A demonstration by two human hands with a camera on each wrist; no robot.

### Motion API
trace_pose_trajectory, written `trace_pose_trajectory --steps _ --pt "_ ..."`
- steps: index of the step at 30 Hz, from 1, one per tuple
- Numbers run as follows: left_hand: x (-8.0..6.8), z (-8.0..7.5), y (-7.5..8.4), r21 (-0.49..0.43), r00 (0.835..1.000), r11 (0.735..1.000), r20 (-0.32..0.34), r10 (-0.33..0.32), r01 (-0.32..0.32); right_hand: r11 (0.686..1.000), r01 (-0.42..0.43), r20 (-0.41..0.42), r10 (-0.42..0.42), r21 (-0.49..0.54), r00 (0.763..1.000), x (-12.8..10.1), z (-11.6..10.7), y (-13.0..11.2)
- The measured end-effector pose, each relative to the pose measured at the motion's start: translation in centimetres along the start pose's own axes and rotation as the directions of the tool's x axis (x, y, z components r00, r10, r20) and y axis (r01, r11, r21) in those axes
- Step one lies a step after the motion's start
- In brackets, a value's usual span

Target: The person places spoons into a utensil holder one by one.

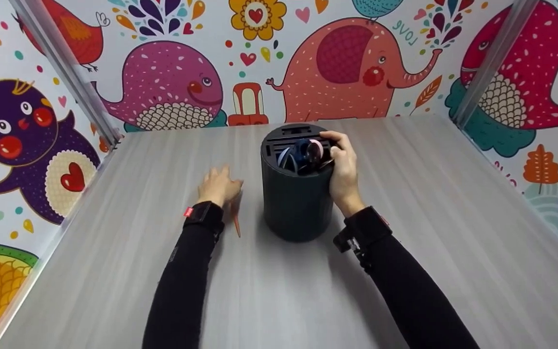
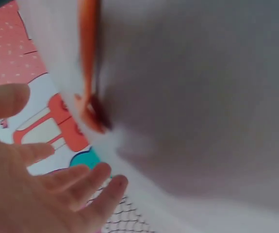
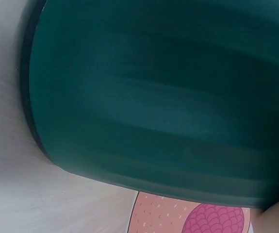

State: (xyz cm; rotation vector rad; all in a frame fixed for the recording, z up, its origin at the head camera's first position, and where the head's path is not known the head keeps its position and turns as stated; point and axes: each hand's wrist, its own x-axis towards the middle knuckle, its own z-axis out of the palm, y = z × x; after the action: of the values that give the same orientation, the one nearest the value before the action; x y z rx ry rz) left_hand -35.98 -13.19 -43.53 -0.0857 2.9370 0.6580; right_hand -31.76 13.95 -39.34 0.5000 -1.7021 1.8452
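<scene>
A dark green cylindrical knife block [image 1: 298,206] with a slotted black top stands upright on the table. Dark blue and pink-white handles [image 1: 302,151], some ring-shaped, stick out of its slots. My right hand [image 1: 346,172] grips the block's upper right rim, thumb and fingers around the edge. In the right wrist view the block's smooth green side [image 3: 154,107] fills most of the picture. To the left, a slim orange utensil [image 1: 236,223] lies on the table beside my left hand [image 1: 217,186]. The left wrist view shows that hand's fingers spread and empty, near the utensil's small curved end [image 2: 91,116].
The pale wood-grain table [image 1: 429,252] is bounded at the back and sides by panels with cartoon animals, such as an elephant [image 1: 327,92]. Metal corner posts [image 1: 73,77] rise at the back left and back right.
</scene>
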Motion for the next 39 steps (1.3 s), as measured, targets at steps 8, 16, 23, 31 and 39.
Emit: trace_pose_trajectory --steps 8,16,23,31,39 --pt "0.9 1.4 0.3 0.073 0.991 0.989 -0.018 -0.13 0.131 1.0 -0.003 0.005 0.003 -0.001 1.0 0.0 0.0 0.2" --pt "0.8 2.0 0.7 0.18 0.997 0.982 -0.067 -0.039 0.051 1.0 0.012 0.009 -0.012 0.003 1.0 0.1 -0.1 0.1" --pt "0.6 2.0 1.2 0.199 0.998 0.98 -0.053 0.018 -0.007 1.0 0.012 0.003 -0.012 -0.007 1.0 0.1 -0.1 0.0" --pt "0.7 2.0 0.3 0.063 0.998 0.998 -0.055 -0.006 0.01 1.0 0.016 -0.004 -0.016 0.002 1.0 -0.1 0.0 0.2" --pt "0.1 1.2 0.9 -0.166 0.99 0.985 -0.137 0.029 -0.052 1.0 0.008 0.0 -0.008 -0.014 1.0 0.0 0.0 0.0"
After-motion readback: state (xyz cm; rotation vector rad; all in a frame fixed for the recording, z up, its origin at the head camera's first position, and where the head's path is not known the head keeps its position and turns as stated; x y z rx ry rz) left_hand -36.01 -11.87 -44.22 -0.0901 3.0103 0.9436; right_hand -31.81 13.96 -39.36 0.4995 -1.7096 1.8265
